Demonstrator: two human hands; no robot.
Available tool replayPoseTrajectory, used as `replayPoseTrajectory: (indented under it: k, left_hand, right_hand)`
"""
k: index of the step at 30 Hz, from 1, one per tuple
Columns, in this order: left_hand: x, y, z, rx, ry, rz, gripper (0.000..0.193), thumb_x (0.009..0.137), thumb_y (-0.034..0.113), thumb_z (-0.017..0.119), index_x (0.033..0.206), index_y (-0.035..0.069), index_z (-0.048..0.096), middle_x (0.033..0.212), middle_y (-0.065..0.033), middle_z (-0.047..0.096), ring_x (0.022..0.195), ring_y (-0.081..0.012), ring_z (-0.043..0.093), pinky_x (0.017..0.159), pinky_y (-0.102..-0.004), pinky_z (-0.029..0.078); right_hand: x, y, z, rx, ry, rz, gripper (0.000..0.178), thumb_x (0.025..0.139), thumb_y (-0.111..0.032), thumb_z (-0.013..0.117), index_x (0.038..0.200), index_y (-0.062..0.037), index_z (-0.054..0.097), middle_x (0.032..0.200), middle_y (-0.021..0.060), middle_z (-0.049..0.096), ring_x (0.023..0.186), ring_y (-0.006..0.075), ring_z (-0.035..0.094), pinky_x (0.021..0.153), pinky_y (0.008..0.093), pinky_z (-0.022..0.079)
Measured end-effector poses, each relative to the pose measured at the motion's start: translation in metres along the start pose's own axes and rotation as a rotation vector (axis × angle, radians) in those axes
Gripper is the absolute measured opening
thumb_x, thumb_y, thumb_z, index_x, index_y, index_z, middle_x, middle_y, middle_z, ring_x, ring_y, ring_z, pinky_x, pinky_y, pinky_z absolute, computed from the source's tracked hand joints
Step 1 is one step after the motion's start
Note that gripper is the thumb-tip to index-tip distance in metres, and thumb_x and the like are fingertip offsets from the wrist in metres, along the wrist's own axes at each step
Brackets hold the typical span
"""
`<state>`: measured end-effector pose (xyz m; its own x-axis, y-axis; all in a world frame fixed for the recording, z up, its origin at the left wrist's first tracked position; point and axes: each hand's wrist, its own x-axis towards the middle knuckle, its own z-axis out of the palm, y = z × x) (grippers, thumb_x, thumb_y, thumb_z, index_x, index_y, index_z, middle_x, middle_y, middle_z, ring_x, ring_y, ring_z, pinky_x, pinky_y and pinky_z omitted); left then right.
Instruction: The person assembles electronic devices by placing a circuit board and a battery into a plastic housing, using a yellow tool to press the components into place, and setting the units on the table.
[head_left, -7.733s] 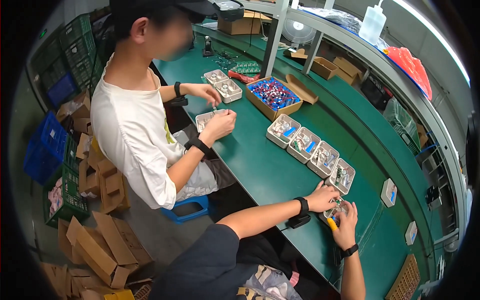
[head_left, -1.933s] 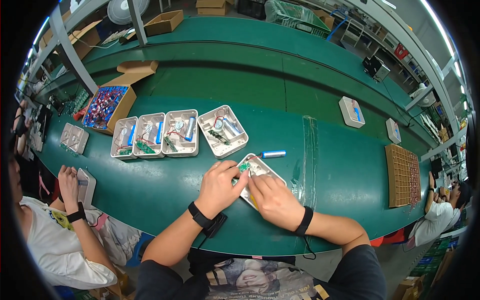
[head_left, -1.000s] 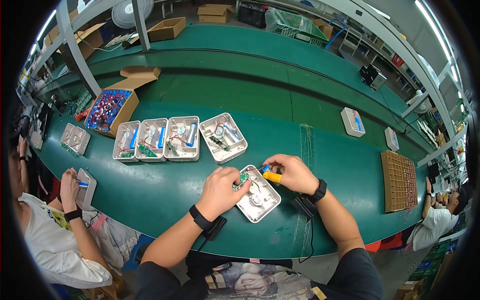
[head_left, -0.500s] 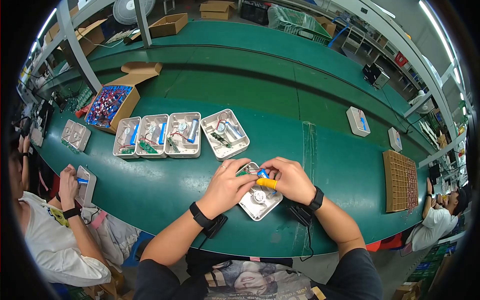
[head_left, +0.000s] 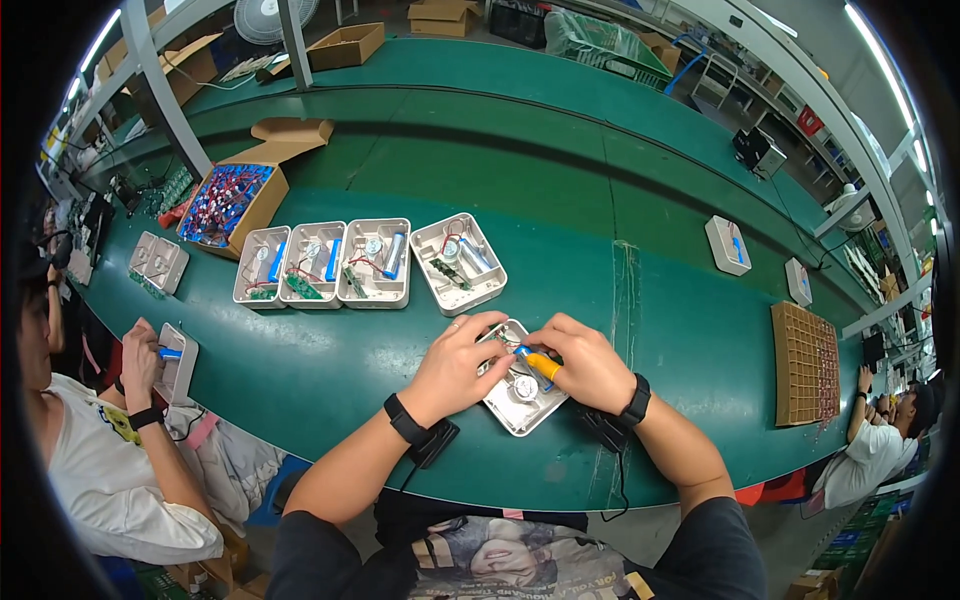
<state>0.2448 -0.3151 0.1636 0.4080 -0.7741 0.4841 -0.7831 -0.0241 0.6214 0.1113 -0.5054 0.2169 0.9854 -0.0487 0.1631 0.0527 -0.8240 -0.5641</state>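
Note:
A white plastic housing [head_left: 513, 418] lies on the bench in front of me, with a round white part [head_left: 526, 388] inside its near end. At its far end, my right hand [head_left: 578, 362] is closed on a small blue cylindrical battery [head_left: 522, 351], mostly hidden by the fingers. One finger of this hand wears a yellow finger cot [head_left: 543, 364]. My left hand [head_left: 458, 366] reaches over the housing's left side, its fingertips pinched together beside thin wires [head_left: 507, 338]. What they hold is hidden.
Beyond my hands stands an open housing [head_left: 459, 264] with a circuit board; three similar housings [head_left: 372, 262] sit left of it. A cardboard box [head_left: 232, 208] holds many blue batteries. A co-worker's hand [head_left: 139, 355] handles another housing at left. A partitioned tray [head_left: 790, 365] lies far right.
The view has shifted slightly. My right hand's yellow-covered finger has tilted downward over the battery, and less of the battery shows. My left hand stays at the housing.

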Motion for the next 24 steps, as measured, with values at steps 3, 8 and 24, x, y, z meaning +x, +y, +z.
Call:
replayPoseTrajectory:
  k: [3, 8, 24]
  left_hand:
    - [-0.001, 0.0, 0.001, -0.003, 0.004, 0.0, 0.01, 0.088, 0.016, 0.079, 0.091, 0.007, 0.077, 0.131, -0.0102, 0.067, 0.1, -0.0297, 0.067, 0.087, -0.0407, 0.057]
    - [0.001, 0.001, 0.003, -0.014, 0.027, 0.001, 0.01, 0.087, 0.014, 0.079, 0.09, 0.005, 0.077, 0.129, -0.0114, 0.069, 0.095, -0.027, 0.068, 0.086, -0.0404, 0.055]
    - [0.004, 0.003, -0.002, -0.038, 0.105, 0.045, 0.011, 0.086, 0.015, 0.08, 0.091, 0.005, 0.08, 0.124, -0.0134, 0.071, 0.094, -0.0299, 0.07, 0.083, -0.04, 0.057]
  right_hand:
    - [0.0, 0.001, 0.005, 0.018, -0.024, 0.044, 0.026, 0.092, -0.009, 0.074, 0.118, -0.0049, 0.075, 0.1, 0.0137, 0.065, 0.089, 0.0302, 0.069, 0.08, 0.0391, 0.057]
    - [-0.003, 0.006, 0.011, -0.115, -0.004, -0.057, 0.026, 0.092, -0.009, 0.074, 0.118, -0.0061, 0.074, 0.1, 0.0144, 0.062, 0.093, 0.0307, 0.064, 0.083, 0.0404, 0.054]
    - [0.007, 0.014, 0.012, 0.109, -0.018, -0.024, 0.025, 0.09, -0.014, 0.08, 0.113, -0.0072, 0.072, 0.098, 0.0115, 0.062, 0.091, 0.0281, 0.061, 0.08, 0.0367, 0.052]
